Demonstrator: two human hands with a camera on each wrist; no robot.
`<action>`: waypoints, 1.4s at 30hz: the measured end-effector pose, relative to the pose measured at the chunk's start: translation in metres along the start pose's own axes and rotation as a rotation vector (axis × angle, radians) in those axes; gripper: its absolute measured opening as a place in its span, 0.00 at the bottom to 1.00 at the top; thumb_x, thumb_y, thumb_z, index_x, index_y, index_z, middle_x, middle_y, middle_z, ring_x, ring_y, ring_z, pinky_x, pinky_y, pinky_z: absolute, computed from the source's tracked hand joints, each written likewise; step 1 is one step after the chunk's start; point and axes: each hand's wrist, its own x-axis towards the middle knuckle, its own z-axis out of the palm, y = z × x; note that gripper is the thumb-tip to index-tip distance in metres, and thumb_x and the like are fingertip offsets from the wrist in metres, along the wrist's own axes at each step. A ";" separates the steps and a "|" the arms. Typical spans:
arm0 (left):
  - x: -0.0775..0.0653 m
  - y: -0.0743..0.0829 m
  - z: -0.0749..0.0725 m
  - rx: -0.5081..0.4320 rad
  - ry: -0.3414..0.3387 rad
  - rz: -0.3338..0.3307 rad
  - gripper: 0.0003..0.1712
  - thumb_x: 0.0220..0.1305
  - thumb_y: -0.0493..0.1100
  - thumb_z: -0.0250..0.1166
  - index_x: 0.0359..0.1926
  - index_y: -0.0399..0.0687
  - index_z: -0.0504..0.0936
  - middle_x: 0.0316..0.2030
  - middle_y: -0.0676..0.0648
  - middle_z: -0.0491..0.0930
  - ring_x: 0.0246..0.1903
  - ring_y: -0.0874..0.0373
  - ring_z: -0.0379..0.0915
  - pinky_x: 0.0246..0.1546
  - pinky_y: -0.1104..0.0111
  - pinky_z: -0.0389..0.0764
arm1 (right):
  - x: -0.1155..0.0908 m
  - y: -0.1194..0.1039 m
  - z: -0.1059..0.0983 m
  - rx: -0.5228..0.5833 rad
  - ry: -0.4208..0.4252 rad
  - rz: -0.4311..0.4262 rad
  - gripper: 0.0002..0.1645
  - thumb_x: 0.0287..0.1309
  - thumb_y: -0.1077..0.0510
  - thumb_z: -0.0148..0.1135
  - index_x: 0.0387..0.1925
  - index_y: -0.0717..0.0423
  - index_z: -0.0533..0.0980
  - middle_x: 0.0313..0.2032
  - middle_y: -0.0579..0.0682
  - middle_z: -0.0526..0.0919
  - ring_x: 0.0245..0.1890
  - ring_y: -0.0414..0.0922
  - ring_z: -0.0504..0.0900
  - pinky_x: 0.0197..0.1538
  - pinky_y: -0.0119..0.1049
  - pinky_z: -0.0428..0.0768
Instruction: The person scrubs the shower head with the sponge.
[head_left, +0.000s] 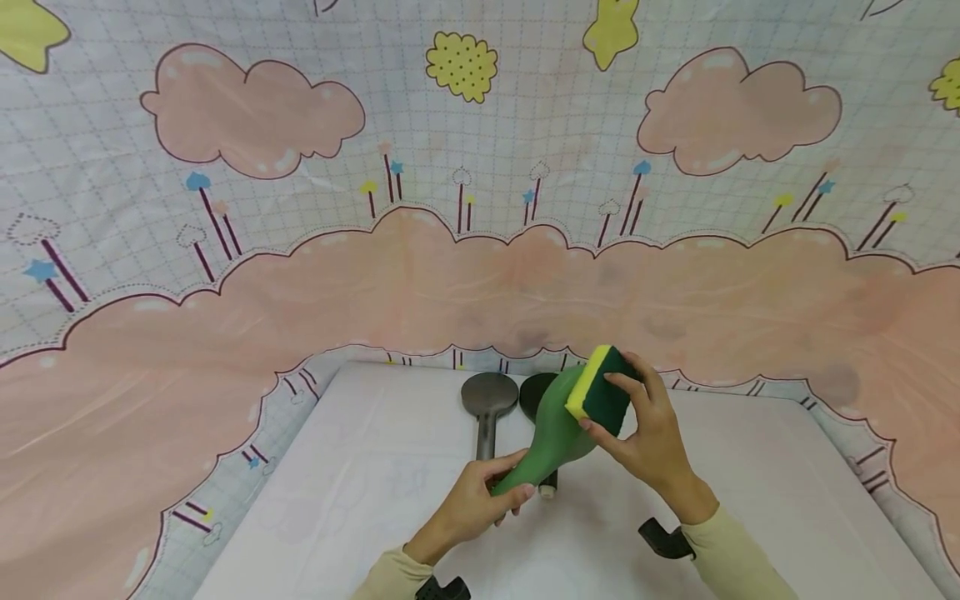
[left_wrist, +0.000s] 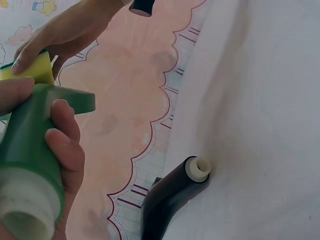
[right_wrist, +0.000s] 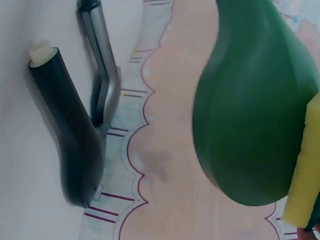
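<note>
My left hand [head_left: 474, 502] grips the handle of a green shower head [head_left: 553, 418], tilted with its wide end up and to the right. In the left wrist view, the handle's white hollow end [left_wrist: 25, 220] points towards the camera. A yellow and dark green sponge [head_left: 611, 393] is pinched between the thumb and fingers of my right hand [head_left: 654, 433]. Its yellow side lies against the wide head, as the right wrist view also shows. The right hand is mostly out of that view.
Behind the held shower head, a grey shower head [head_left: 489, 397] and a black shower head [right_wrist: 75, 135] lie side by side on the white table [head_left: 337, 492]. A cloth [head_left: 495, 292] printed with clouds and stars hangs beyond the far edge. Black wrist straps [head_left: 664, 540] circle both sleeves.
</note>
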 end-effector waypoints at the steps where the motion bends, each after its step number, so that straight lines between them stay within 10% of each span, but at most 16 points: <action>1: -0.001 0.000 0.000 0.014 0.007 0.000 0.28 0.67 0.45 0.64 0.67 0.50 0.73 0.24 0.42 0.81 0.18 0.68 0.70 0.16 0.76 0.72 | 0.000 0.001 -0.001 0.004 0.003 0.004 0.43 0.54 0.29 0.63 0.56 0.58 0.73 0.67 0.64 0.65 0.61 0.62 0.71 0.46 0.61 0.81; 8: -0.001 0.000 0.001 0.112 0.065 0.037 0.28 0.64 0.46 0.67 0.65 0.55 0.75 0.41 0.42 0.86 0.26 0.69 0.76 0.26 0.75 0.78 | -0.001 0.001 -0.002 -0.003 0.018 0.015 0.39 0.49 0.41 0.74 0.58 0.56 0.74 0.69 0.61 0.65 0.63 0.59 0.71 0.49 0.51 0.82; 15: 0.002 -0.002 0.002 0.173 0.111 0.062 0.30 0.62 0.48 0.69 0.65 0.55 0.75 0.54 0.45 0.83 0.35 0.67 0.77 0.35 0.75 0.79 | -0.005 -0.008 0.004 -0.009 -0.002 -0.011 0.43 0.56 0.27 0.60 0.56 0.57 0.73 0.67 0.64 0.65 0.63 0.61 0.70 0.48 0.58 0.81; 22: 0.004 -0.003 0.003 0.230 0.175 0.087 0.26 0.67 0.50 0.64 0.65 0.57 0.75 0.44 0.44 0.87 0.30 0.67 0.77 0.29 0.74 0.79 | -0.006 -0.016 0.007 -0.039 0.043 -0.099 0.43 0.56 0.26 0.57 0.52 0.59 0.76 0.65 0.66 0.67 0.62 0.59 0.71 0.66 0.21 0.62; 42: 0.006 -0.004 -0.002 -0.048 0.120 -0.097 0.34 0.66 0.42 0.65 0.68 0.32 0.66 0.44 0.36 0.75 0.31 0.64 0.74 0.30 0.74 0.78 | -0.011 -0.023 0.011 -0.025 0.047 -0.196 0.40 0.57 0.27 0.57 0.52 0.58 0.76 0.63 0.67 0.68 0.61 0.56 0.71 0.67 0.21 0.61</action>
